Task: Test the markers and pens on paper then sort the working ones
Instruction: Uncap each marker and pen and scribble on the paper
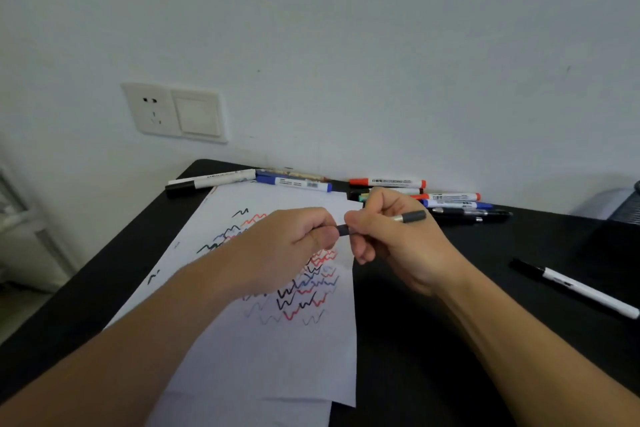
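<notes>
Left fingers pinch a dark cap; the right hand grips the pen, both held above the scribbled paper. Likely capping or uncapping; next needs a straight pull or push, then sorting among markers along the wall.
</notes>
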